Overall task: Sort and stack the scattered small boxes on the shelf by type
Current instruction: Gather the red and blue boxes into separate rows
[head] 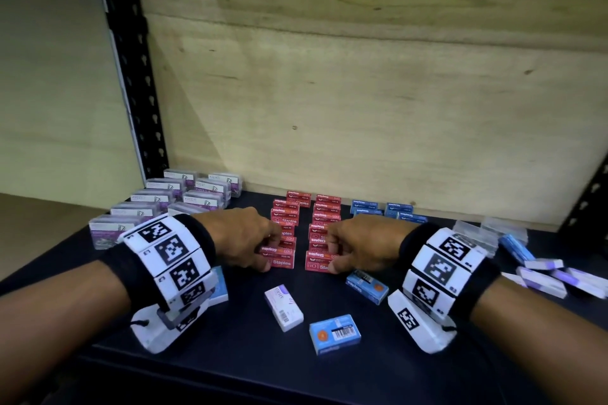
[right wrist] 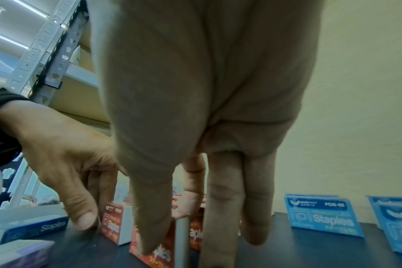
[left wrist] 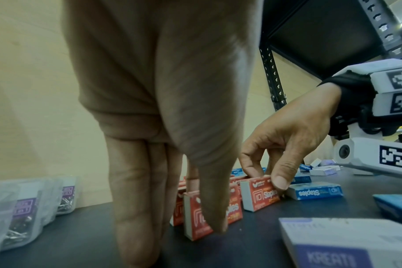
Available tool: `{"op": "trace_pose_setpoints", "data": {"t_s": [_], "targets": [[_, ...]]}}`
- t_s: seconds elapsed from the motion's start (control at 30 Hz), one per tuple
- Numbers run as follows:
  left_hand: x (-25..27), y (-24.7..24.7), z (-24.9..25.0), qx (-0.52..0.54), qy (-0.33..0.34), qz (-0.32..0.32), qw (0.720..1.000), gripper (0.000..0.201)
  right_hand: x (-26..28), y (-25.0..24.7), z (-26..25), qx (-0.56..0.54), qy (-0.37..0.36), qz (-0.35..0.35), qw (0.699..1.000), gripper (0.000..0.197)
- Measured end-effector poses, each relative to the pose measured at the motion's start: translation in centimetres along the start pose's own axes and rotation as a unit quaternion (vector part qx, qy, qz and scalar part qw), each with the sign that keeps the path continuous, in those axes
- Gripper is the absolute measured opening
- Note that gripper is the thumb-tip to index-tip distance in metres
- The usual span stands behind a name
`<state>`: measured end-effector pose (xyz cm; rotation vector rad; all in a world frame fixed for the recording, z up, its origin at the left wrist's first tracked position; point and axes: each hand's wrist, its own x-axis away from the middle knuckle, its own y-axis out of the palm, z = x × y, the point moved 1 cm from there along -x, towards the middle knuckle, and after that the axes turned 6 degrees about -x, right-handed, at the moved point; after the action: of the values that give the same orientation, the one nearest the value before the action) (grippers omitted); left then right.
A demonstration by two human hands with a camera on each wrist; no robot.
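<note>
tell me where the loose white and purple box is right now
Head view: the white and purple box lies on the shelf's front centre, just left of a blue staples box.

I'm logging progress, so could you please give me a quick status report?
Left hand and right hand each pinch the front box of a red staples row. Loose blue box and white box wait nearby, unobstructed.

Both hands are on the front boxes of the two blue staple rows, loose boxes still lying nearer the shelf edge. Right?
Not blue: the left hand and right hand hold the front boxes of the two red staple rows, as the head view shows. The rest holds.
</note>
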<state>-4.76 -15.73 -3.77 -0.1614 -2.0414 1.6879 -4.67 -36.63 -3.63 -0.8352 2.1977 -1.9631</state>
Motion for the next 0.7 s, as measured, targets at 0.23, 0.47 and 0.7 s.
{"op": "trace_pose_setpoints", "data": {"t_s": [0.23,0.47,0.7], "targets": [[2.0,-0.6,-0.7,0.065,-0.031,-0.023,0.997,0.050,1.6,0.3,1.0,-0.092,-0.004,0.058,0.994,0.017],[4.8,-1.0,-2.6,0.082,-0.056,-0.053,0.994,0.045,3.7,-0.4,1.4,-0.028,0.066,0.008,0.997,0.037],[5.6,0.5,-2.0,0.019,-0.070,-0.101,0.992,0.062,4.3,0.5,1.0,0.002,0.120,-0.061,0.991,0.048]]}}
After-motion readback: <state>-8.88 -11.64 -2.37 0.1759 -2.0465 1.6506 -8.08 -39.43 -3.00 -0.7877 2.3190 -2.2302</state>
